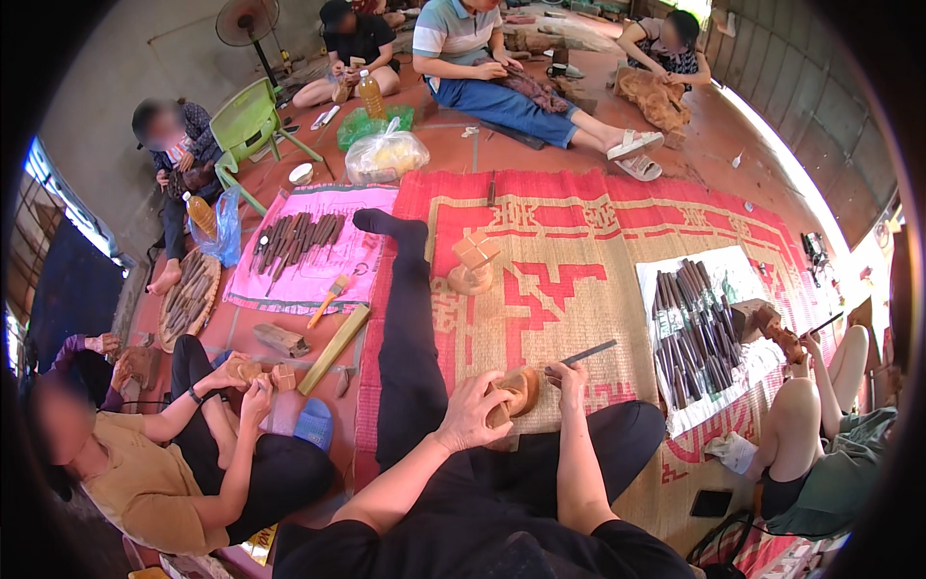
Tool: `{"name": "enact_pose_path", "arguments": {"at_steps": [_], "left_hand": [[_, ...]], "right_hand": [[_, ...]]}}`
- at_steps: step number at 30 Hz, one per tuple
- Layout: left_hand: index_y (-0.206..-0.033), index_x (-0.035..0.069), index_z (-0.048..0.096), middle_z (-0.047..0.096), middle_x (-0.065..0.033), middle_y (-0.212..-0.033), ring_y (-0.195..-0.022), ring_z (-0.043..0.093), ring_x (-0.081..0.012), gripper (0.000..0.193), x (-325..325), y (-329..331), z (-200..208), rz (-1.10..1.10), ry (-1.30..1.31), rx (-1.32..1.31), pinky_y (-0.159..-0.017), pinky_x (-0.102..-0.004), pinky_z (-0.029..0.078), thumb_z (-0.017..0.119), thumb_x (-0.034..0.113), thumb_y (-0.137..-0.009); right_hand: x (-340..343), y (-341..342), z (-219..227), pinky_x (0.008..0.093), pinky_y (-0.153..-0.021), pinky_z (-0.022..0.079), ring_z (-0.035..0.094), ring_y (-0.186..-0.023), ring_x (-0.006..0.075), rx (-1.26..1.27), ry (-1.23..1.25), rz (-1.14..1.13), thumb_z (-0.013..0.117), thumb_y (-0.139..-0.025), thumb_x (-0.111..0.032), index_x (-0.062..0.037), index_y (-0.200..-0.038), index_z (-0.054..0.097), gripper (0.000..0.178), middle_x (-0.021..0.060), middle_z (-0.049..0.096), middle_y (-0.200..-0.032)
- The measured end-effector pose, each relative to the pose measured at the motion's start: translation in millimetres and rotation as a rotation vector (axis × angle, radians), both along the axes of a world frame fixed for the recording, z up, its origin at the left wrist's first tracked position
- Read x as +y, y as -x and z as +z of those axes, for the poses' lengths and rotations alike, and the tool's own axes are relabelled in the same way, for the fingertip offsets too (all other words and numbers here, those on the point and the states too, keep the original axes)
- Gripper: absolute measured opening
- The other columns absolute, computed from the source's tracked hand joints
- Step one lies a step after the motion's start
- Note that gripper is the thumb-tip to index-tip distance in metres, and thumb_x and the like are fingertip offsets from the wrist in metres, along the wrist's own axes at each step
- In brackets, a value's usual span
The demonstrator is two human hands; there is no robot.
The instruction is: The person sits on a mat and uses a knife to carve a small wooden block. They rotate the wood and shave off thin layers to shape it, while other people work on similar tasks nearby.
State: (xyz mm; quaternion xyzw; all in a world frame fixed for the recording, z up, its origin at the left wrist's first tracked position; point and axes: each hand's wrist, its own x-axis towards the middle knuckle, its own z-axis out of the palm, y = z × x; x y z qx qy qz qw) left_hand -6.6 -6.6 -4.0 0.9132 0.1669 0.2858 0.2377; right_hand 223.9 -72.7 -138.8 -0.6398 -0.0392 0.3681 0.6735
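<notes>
My left hand [473, 415] is closed round a rounded, light-brown wooden carving [522, 388] above my lap. Its fingers cover the near side of the piece. Just to the right, my right hand [569, 384] grips a dark, flat, narrow file [592, 351], which points up and to the right, apart from the wood. Ahead on the red and tan woven mat [559, 280] rests another wooden carving [473, 277] with a blocky top. My outstretched left leg [410, 318] lies along the mat's left side.
Many carving tools [690, 328] lie on a white sheet at right, and more tools [301, 236] on a pink sheet at left. A brush [330, 297] and a wooden strip [334, 349] lie nearby. Co-workers sit close on both sides; others sit beyond the mat.
</notes>
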Motion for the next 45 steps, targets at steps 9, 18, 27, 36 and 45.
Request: {"name": "enact_pose_path", "arguments": {"at_steps": [9, 18, 27, 36, 45], "left_hand": [[-0.102, 0.017, 0.063, 0.050, -0.0078, -0.124, -0.100, 0.057, -0.0246, 0.045, -2.3, 0.5, -0.5, -0.001, 0.016, 0.016, -0.085, -0.0402, 0.045, 0.081, 0.026, -0.062], [-0.103, 0.017, 0.062, 0.050, -0.0079, -0.124, -0.100, 0.057, -0.0246, 0.045, 0.5, 6.5, 2.1, 0.001, 0.020, -0.006, -0.086, -0.0394, 0.045, 0.080, 0.026, -0.063], [-0.102, 0.017, 0.062, 0.050, -0.0083, -0.126, -0.104, 0.056, -0.0250, 0.044, 0.1, 1.8, 0.4, -0.010, 0.042, 0.020, -0.087, -0.0395, 0.045, 0.080, 0.025, -0.063], [-0.103, 0.018, 0.062, 0.050, -0.0075, -0.126, -0.104, 0.056, -0.0256, 0.045, -2.2, 3.4, 1.1, -0.008, 0.012, 0.028, -0.088, -0.0399, 0.044, 0.080, 0.027, -0.063], [-0.101, 0.018, 0.062, 0.050, -0.0073, -0.126, -0.103, 0.056, -0.0259, 0.042, -3.4, -3.9, 1.9, -0.017, -0.017, 0.022, -0.085, -0.0401, 0.045, 0.079, 0.025, -0.063]], "right_hand": [[8.4, 23.8, 17.6, 0.0307, -0.073, 0.052, 0.065, -0.072, 0.0162, -0.001, -0.053, 0.248, 0.071, -0.076, -0.008, -0.0013, -0.089, 0.070, 0.015, 0.0062, 0.069, -0.079], [4.1, -3.9, 0.5, 0.0296, -0.064, 0.054, 0.067, -0.070, 0.0174, -0.001, 0.014, 0.091, 0.068, -0.078, -0.008, -0.0023, -0.084, 0.065, 0.009, 0.0072, 0.068, -0.076], [11.7, 26.7, 24.4, 0.0270, -0.064, 0.050, 0.063, -0.064, 0.0140, 0.021, -0.094, 0.232, 0.070, -0.076, -0.005, 0.0001, -0.084, 0.068, 0.010, 0.0061, 0.068, -0.075], [6.4, -4.5, 1.9, 0.0284, -0.065, 0.053, 0.065, -0.068, 0.0151, -0.027, -0.014, 0.127, 0.068, -0.079, -0.008, -0.0023, -0.086, 0.066, 0.010, 0.0058, 0.068, -0.078], [14.0, 19.5, 10.6, 0.0276, -0.067, 0.050, 0.063, -0.069, 0.0152, -0.022, -0.049, 0.275, 0.069, -0.075, -0.003, 0.0015, -0.085, 0.069, 0.012, 0.0064, 0.068, -0.076]]}}
